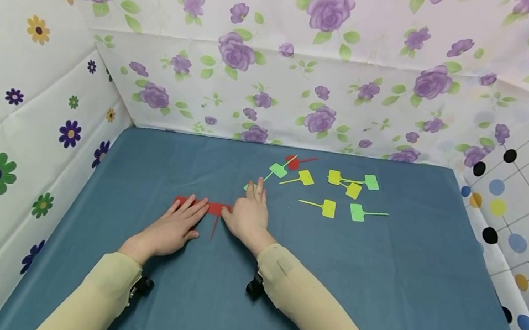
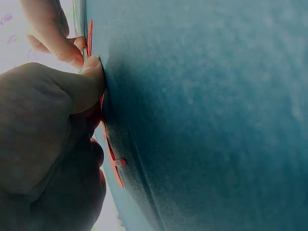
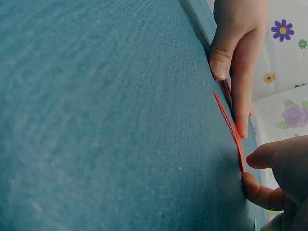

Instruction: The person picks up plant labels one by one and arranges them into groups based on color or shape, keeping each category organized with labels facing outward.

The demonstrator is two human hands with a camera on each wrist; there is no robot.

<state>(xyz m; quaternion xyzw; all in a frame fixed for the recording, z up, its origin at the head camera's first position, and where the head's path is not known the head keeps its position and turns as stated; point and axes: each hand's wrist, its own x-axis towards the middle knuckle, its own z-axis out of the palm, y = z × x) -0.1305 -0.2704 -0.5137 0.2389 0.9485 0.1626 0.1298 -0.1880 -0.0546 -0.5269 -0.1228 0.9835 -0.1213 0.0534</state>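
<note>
A red plastic plant tag (image 1: 215, 209) lies on the blue cloth between the two hands, its thin stem toward the person. More red (image 1: 180, 200) shows past the fingers of my left hand (image 1: 170, 230), which rests palm down with fingers stretched over it and at the middle tag's left edge. The thumb of my right hand (image 1: 250, 216) touches that tag's right end. Its index and middle fingers reach forward beside a green tag (image 1: 245, 187), partly hidden by them. In the right wrist view, right fingertips sit at the end of the red tag (image 3: 241, 159).
Behind and to the right lie more tags: a green one (image 1: 278, 169) crossing a red one (image 1: 292, 162), several yellow ones (image 1: 329, 208) and other green ones (image 1: 357, 213). Patterned cloth walls (image 1: 320, 119) enclose the blue table (image 1: 378, 291) at the back and both sides.
</note>
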